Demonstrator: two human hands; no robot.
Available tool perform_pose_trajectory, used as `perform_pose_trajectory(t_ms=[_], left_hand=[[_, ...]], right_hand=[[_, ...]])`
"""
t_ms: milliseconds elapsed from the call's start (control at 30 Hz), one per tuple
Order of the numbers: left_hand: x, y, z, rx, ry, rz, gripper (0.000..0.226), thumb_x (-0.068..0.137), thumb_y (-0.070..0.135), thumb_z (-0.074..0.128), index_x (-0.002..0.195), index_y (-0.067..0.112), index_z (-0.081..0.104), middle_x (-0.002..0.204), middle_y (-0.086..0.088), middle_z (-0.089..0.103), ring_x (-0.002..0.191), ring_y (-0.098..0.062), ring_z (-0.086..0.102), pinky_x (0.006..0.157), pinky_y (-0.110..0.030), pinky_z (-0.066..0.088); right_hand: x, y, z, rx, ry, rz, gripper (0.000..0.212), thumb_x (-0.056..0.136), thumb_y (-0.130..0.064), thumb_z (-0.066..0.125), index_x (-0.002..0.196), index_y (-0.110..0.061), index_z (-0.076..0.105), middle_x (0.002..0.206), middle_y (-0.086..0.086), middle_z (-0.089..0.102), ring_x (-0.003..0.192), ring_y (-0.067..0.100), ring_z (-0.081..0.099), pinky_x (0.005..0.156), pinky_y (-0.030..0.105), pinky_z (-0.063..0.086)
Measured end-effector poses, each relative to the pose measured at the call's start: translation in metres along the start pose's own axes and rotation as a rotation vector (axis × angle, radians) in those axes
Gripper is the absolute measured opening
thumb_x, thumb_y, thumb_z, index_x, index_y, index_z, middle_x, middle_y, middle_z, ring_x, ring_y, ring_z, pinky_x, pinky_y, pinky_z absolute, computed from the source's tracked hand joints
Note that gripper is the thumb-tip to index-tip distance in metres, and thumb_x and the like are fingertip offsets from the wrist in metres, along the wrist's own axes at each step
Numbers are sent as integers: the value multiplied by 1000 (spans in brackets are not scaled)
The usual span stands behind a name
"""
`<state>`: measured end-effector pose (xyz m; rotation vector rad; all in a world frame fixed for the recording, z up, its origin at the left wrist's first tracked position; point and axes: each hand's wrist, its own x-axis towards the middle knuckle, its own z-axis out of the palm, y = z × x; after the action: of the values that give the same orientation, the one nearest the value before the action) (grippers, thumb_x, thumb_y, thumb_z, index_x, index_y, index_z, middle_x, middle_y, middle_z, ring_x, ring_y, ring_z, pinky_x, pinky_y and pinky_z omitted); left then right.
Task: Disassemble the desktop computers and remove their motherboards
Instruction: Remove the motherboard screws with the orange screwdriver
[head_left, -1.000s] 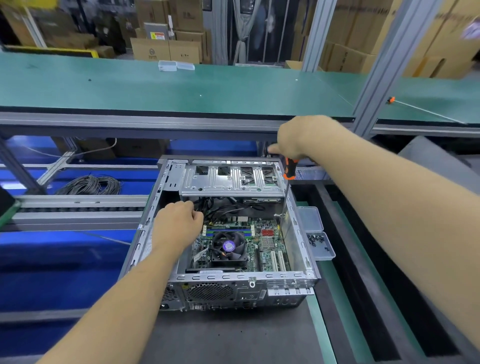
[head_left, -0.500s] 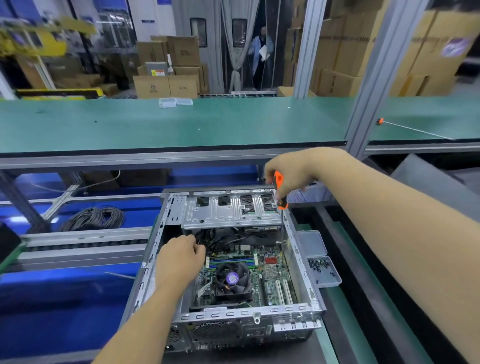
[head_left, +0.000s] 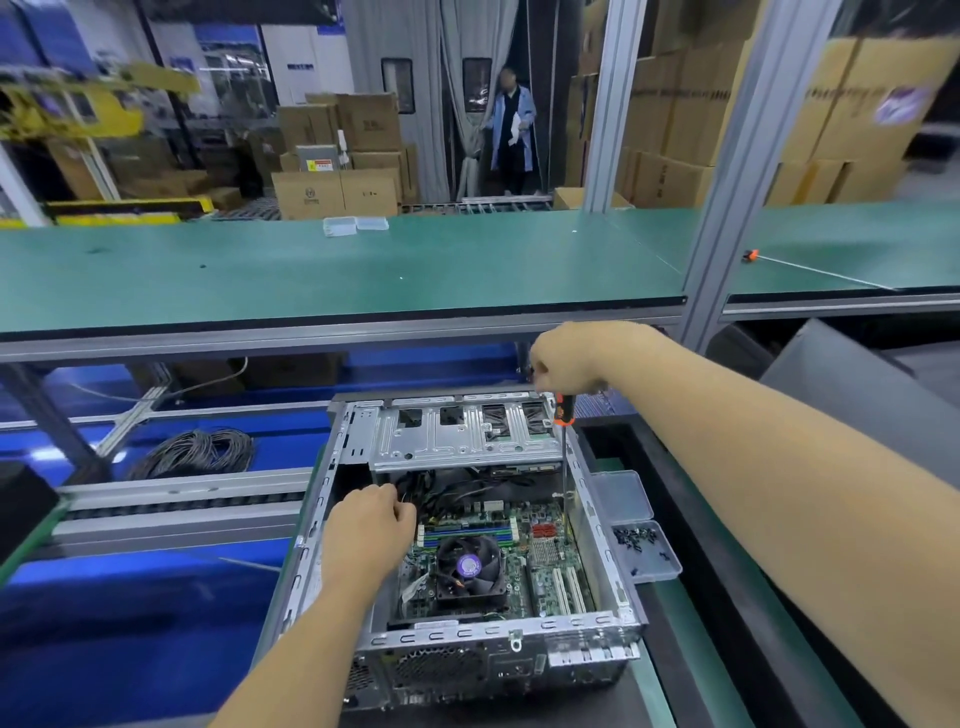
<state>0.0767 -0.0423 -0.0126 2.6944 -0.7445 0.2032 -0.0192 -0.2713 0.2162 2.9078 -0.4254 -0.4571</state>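
Open desktop case (head_left: 467, 613) lies on the dark surface (head_left: 519, 712), motherboard (head_left: 519, 551) still seated inside w/ CPU fan (head_left: 469, 566) at centre. Right hand (head_left: 569, 358) grips the orange-handled screwdriver (head_left: 563, 415) upright, shaft reaching down by the case's right wall. Left hand (head_left: 371, 530) is curled among black cables (head_left: 441, 491) at the board's far-left edge, apparently pinching one; screw tray (head_left: 636, 525) sits just beside the case.
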Motion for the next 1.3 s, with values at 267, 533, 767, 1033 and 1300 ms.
perform_pose_trajectory(t_ms=[267, 533, 767, 1033, 1300], left_hand=[[1, 1, 1, -34, -16, -21, 32, 87, 26, 50, 59, 16, 39, 58, 2, 46, 60, -17, 47, 51, -32, 36], [1, -1, 4, -27, 4, -18, 34, 86, 25, 51, 57, 17, 36, 54, 4, 41, 56, -14, 41, 49, -31, 28], [2, -2, 5, -26, 13, -10, 35, 85, 24, 53, 56, 17, 36, 51, 4, 40, 52, -14, 39, 45, -30, 27], [3, -3, 6, -16, 11, -11, 35, 84, 24, 53, 55, 17, 35, 50, 5, 38, 50, -13, 37, 44, -28, 24], [4, -3, 7, -14, 10, 1, 36, 84, 23, 55, 55, 17, 34, 51, 4, 38, 53, -16, 40, 45, -30, 25]], right_hand=[[1, -4, -4, -29, -10, -13, 31, 103, -32, 49, 82, -11, 54, 81, 5, 58, 63, 17, 52, 56, 32, 43], [7, -7, -5, -44, -7, -2, 39, 104, -45, 43, 95, -8, 52, 82, 2, 52, 70, 21, 49, 71, 35, 49], [0, 1, -6, 19, -25, -13, 40, 99, -51, 50, 98, -11, 53, 89, -1, 53, 59, 14, 51, 50, 30, 37], [0, -8, -5, 7, -4, -15, 41, 103, -46, 44, 88, -9, 52, 79, 0, 53, 59, 13, 46, 62, 31, 41], [1, -11, -7, 5, -25, 4, 42, 101, -48, 49, 85, -9, 55, 81, 1, 54, 59, 15, 46, 56, 28, 42]])
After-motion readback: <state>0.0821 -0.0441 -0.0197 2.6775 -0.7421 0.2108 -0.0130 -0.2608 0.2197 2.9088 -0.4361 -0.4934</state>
